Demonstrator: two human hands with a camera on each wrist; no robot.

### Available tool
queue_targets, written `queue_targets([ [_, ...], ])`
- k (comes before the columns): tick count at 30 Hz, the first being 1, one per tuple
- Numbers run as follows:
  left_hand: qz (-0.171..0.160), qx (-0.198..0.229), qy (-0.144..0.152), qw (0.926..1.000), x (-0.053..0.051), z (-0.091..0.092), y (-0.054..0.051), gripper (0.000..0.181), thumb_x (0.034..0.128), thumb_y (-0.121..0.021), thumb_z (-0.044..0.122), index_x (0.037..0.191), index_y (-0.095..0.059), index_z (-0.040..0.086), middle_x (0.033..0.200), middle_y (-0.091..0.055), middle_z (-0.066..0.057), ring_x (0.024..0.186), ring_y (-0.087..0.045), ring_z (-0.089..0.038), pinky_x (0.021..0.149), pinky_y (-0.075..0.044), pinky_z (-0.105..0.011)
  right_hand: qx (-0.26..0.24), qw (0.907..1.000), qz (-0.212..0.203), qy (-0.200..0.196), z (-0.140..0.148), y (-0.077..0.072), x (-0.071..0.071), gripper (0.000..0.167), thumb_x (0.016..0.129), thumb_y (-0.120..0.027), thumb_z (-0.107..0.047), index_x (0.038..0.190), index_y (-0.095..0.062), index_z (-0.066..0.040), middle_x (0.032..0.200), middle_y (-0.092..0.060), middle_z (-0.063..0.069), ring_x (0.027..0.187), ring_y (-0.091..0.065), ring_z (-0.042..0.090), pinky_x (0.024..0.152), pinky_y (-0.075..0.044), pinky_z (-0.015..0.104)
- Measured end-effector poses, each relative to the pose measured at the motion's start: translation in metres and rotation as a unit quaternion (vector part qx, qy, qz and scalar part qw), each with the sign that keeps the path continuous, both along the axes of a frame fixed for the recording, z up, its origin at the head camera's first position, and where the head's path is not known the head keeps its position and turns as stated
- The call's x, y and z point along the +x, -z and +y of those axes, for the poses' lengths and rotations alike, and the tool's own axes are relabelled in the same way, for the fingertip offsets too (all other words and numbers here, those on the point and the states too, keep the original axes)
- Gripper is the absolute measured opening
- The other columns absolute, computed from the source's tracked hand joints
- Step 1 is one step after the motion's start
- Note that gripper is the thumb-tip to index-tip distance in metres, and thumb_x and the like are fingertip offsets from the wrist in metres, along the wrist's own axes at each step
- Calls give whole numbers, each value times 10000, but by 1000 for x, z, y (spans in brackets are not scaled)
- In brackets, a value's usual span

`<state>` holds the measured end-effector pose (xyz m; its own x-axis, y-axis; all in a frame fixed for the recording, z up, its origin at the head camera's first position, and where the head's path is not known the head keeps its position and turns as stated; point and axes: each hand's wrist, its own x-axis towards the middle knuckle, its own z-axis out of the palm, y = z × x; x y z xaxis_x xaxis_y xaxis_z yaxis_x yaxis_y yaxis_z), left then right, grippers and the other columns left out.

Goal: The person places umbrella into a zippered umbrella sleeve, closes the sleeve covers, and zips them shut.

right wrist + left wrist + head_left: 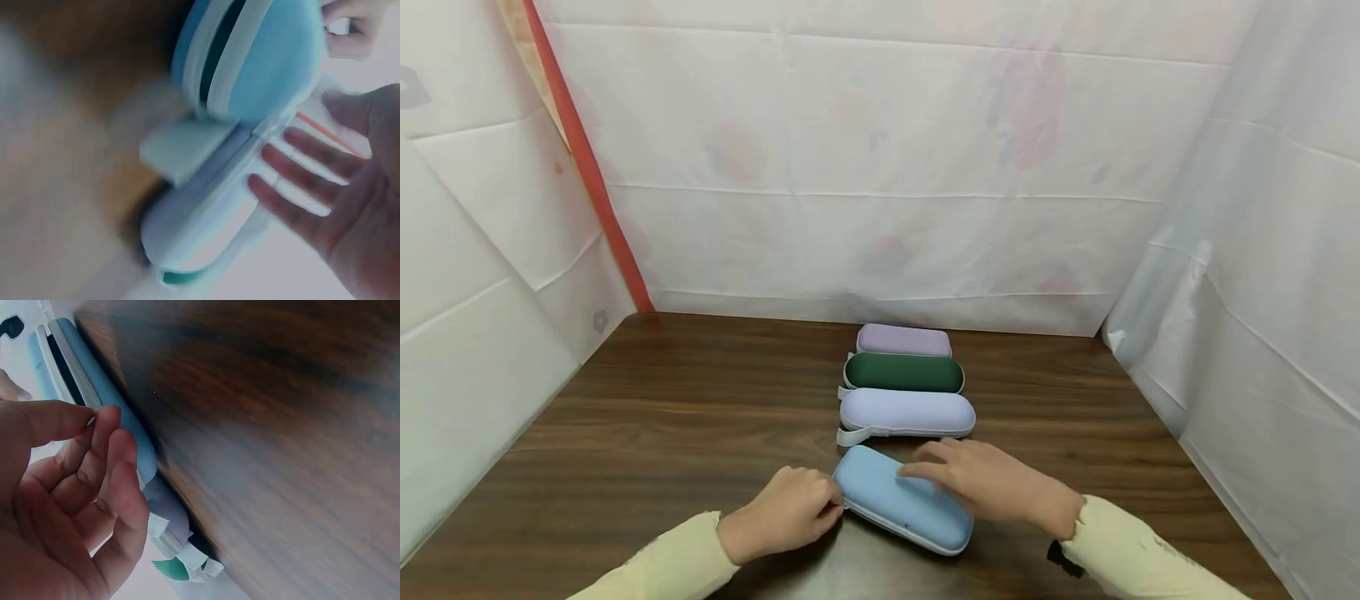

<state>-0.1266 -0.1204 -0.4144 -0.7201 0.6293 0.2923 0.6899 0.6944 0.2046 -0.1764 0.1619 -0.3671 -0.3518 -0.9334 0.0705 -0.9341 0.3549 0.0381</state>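
Observation:
A light blue zip case (891, 492) lies slantwise on the table between the two hands. At its left end, my left hand (793, 510) pinches a small part, seemingly the zipper pull (91, 421), between thumb and forefinger; the fingers mostly hide it. A dark gap shows between the case's pale zipper edges in both wrist views. Above the case's right part hovers my right hand (981, 482), its fingers spread and extended, gripping nothing. In the right wrist view that hand's fingers (306, 175) stand apart from the case.
Behind the blue case lie a pale lavender case (907, 411) with a grey strap (853, 436), a dark green case (904, 372) and a purple case (904, 340), in a row. White sheeting (880, 167) surrounds the brown wooden table (700, 400) at the back and sides.

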Motion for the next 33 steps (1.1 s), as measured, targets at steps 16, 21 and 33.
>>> queue_targets([
  [16, 1, -218, -53, 9997, -7, -6, -2, 263, 821, -689, 90, 604, -583, 196, 527, -440, 136, 473, -386, 16, 414, -330, -222, 1688, 9389, 2454, -1726, -45, -16, -1, 641, 860, -718, -233, 1412, -434, -392, 1506, -327, -116, 1363, -323, 123, 1064, -310, 338],
  [21, 31, -271, -127, 9995, -14, -4, -2, 248, 834, -688, 114, 615, -598, 190, 531, -449, 123, 477, -413, -6, 413, -332, -232, 1566, 9469, 2143, -1812, -47, -18, -2, 589, 855, -718, -183, 1364, -502, -385, 1466, -395, -117, 1337, -365, 106, 1040, -340, 306],
  [33, 290, -305, -129, 9990, -18, -1, -1, 253, 820, -694, 104, 626, -564, 201, 555, -492, 97, 499, -482, -60, 419, -362, -268, 1261, 9704, 1279, -1614, -50, -15, -5, 880, 508, -940, -309, 1305, -566, -333, 1380, -477, -68, 1253, -441, 125, 1045, -313, 254],
])
